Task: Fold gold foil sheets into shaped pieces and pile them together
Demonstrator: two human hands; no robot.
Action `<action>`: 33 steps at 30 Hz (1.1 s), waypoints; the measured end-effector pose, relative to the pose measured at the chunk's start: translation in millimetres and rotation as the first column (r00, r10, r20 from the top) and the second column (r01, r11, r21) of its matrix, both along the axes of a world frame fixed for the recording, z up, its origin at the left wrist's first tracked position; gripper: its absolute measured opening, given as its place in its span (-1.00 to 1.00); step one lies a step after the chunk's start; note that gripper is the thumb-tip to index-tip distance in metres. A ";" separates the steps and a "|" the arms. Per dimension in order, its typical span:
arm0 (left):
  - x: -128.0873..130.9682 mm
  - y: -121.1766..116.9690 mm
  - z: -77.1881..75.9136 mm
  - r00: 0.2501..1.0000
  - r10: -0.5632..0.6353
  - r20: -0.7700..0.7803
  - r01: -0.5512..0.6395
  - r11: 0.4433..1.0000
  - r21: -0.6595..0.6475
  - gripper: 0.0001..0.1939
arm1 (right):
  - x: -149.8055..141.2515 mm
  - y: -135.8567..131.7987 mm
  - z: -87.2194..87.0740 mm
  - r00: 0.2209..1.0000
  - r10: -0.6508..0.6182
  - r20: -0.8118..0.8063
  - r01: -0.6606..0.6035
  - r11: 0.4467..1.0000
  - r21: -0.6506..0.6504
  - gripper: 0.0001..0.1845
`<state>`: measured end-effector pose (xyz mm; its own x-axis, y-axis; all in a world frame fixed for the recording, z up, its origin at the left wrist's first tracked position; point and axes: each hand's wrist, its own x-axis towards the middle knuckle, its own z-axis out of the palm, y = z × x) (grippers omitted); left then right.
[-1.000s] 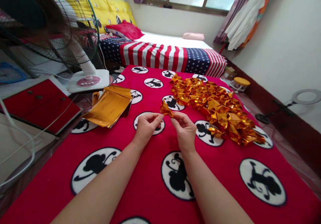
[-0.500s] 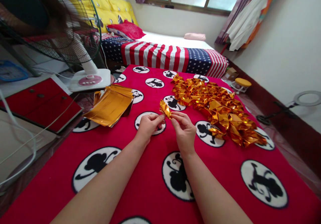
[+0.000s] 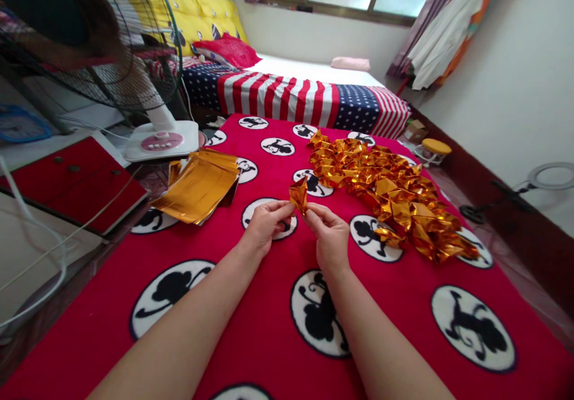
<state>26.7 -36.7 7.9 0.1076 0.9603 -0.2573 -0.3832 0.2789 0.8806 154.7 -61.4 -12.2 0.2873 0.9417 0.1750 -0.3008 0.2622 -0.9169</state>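
Between my two hands is a small folded piece of gold foil paper [image 3: 298, 194], its pointed top facing away from me. My left hand [image 3: 269, 222] pinches its left lower edge between thumb and fingers. From the right, my right hand [image 3: 329, 228] pinches the lower right corner. To the left lies a stack of flat gold foil sheets [image 3: 197, 188]. A large heap of folded gold foil pieces [image 3: 381, 179] spreads over the right side, with one piece a little apart at its near edge. All of it rests on a red blanket [image 3: 251, 328] with monkey prints.
An electric fan [image 3: 161, 134] stands at the left beside a red-fronted cabinet [image 3: 67, 179]. Beyond the blanket is a bed with a stars-and-stripes cover [image 3: 287, 98]. A yellow stool [image 3: 436, 146] and a ring light [image 3: 553, 176] are at the right.
The folded foil piece has turned from leaning left to more upright, its pointed top now showing. My hands stay in nearly the same place, both still pinching it.
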 end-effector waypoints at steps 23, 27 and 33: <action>-3.2 -1.3 -3.1 0.994 -0.099 -0.048 0.103 0.991 0.089 -0.69 | 5.9 -0.6 9.8 0.963 0.219 -0.158 -0.253 0.936 -0.246 -0.75; -3.3 -1.6 -2.6 0.994 -0.111 0.026 0.108 0.990 0.090 -0.73 | 6.2 0.2 11.5 0.957 0.239 -0.166 -0.276 0.925 -0.261 -0.77; -0.5 -5.3 0.2 0.984 -0.126 0.123 0.110 0.985 0.131 -0.72 | 8.1 0.5 12.6 0.933 0.304 -0.195 -0.346 0.904 -0.249 -0.77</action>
<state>26.3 -42.0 8.1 0.2466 0.9624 -0.1143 -0.4675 0.2214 0.8558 162.8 -60.9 0.5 -0.0406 0.9914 -0.1244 -0.4640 -0.1290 -0.8764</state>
